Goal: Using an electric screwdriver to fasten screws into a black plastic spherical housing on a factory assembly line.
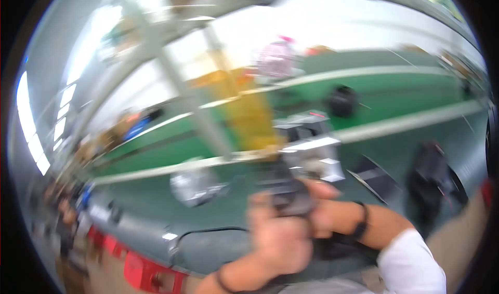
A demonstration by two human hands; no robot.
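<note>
Item: dark grey block-shaped part (292,194), low centre of the frame, gripped between both hands above a green work surface (395,99). The whole picture is smeared by motion, so fine detail cannot be made out.

Left hand (278,237): placed below the part, fingers curled up and pressed together around its lower end; a dark band is worn at the wrist.

Right hand (323,211): set against the part's right side, thumb laid over the top; a black wristband (362,221) and a white sleeve (410,260) are seen behind it. Whether its fingers are spread cannot be told.

Nearby: grey and white boxes (312,143) just above the part; a crumpled clear bag (195,185) to its left; a black object (430,182) at right.

Handling note: the part is judged best held steady with both palms close, and the head kept quiet, so alignment can be checked.
</note>
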